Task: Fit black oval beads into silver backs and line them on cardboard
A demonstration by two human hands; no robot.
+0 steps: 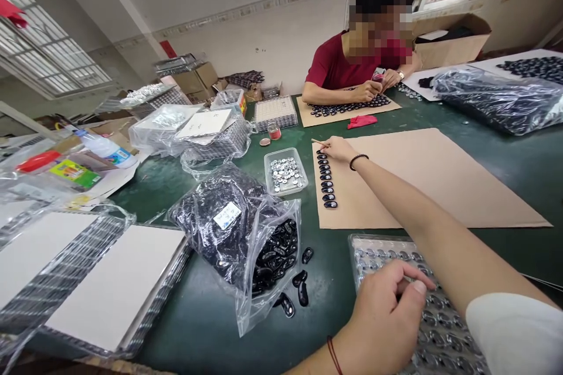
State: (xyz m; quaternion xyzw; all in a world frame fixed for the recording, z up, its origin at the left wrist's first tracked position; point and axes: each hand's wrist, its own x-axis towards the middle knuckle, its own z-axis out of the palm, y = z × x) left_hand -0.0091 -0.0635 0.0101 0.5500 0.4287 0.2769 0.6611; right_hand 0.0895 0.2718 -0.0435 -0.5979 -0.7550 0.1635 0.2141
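Observation:
My right hand [338,149] is closed on a thin wooden stick [320,143], at the top of a column of small black curved pieces [326,176] with shiny silvery spots. They lie along the left edge of a brown cardboard sheet [422,181]. Near the bottom, my left hand [389,310] hovers over or rests on a clear plastic tray [444,337] with rows of moulded pockets. Its thumb and forefinger are drawn together; anything between them is hidden. Left of the cardboard, an open plastic bag [224,228] spills more black pieces [302,293].
A clear box [285,171] holds round silvery discs. Beside it stands a small red-labelled jar [274,130]. Stacked trays [114,287] fill the left. Opposite, a co-worker [360,70] works over another cardboard sheet [316,116]. A large plastic bag [501,96] lies at right.

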